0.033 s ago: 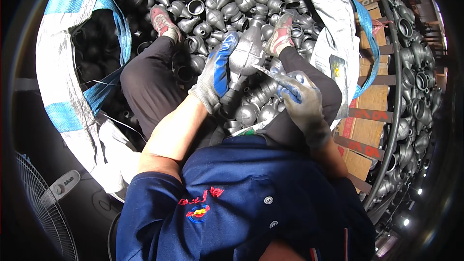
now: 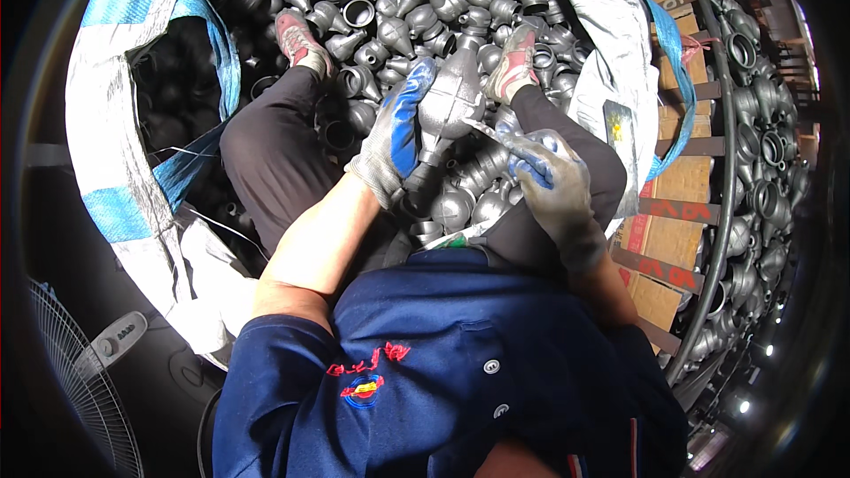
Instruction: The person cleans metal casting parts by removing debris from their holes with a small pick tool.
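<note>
In my gloved left hand (image 2: 394, 137) is a grey bulb-shaped part (image 2: 453, 104) with a narrow neck at each end, tilted, its far end pointing away from me. The fingers wrap its left side; a raised seam crosses the bulb. A thin, light-coloured flat blade (image 2: 480, 129) sticks out from my gloved right hand (image 2: 556, 184), which is closed round it. Its tip meets or nearly meets the bulb's right side. The blade's handle is hidden in the glove. Many similar grey parts (image 2: 394, 34) lie heaped beyond and beneath my hands.
A white woven bulk bag (image 2: 106, 159) with blue straps surrounds the heap. My legs and pink shoes (image 2: 297, 35) rest among the parts. At right stands a metal-framed crate (image 2: 728, 212) lined with cardboard, more grey parts behind it. A fan (image 2: 80, 381) stands at lower left.
</note>
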Tool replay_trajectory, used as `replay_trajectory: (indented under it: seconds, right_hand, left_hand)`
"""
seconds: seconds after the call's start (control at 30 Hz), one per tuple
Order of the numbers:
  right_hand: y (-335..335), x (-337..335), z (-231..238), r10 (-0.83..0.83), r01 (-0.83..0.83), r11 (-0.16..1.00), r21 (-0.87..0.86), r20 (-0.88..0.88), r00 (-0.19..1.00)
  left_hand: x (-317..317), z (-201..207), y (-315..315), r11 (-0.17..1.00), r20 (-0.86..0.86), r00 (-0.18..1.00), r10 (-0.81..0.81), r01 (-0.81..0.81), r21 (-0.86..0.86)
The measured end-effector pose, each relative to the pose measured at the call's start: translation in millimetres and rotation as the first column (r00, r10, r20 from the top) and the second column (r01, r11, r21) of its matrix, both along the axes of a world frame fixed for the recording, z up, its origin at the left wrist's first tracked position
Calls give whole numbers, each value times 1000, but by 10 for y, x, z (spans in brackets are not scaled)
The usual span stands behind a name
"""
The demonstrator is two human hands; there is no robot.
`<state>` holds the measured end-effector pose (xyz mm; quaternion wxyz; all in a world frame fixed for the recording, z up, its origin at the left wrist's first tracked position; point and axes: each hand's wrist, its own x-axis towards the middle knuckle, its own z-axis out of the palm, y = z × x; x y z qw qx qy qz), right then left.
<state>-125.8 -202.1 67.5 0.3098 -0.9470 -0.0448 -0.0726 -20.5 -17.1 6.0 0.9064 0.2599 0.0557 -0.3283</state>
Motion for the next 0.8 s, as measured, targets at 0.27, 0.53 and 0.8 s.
replay_trajectory:
  seconds: [0.27,0.53,0.8]
  right_hand:
    - [-20,-10,8,20,-20,1000,6,15,1000]
    - [-29,-25,14,-15,15,999,-44,14,1000]
    - [9,36,-28,-5,161,694,702,-218,976]
  left_hand:
    - [-36,63,-39,996,-75,997,-1,-5,-88]
    - [-29,-34,-32,997,172,985,20,-33,72]
    - [-47,-69,-43,997,24,999,-40,41,-60]
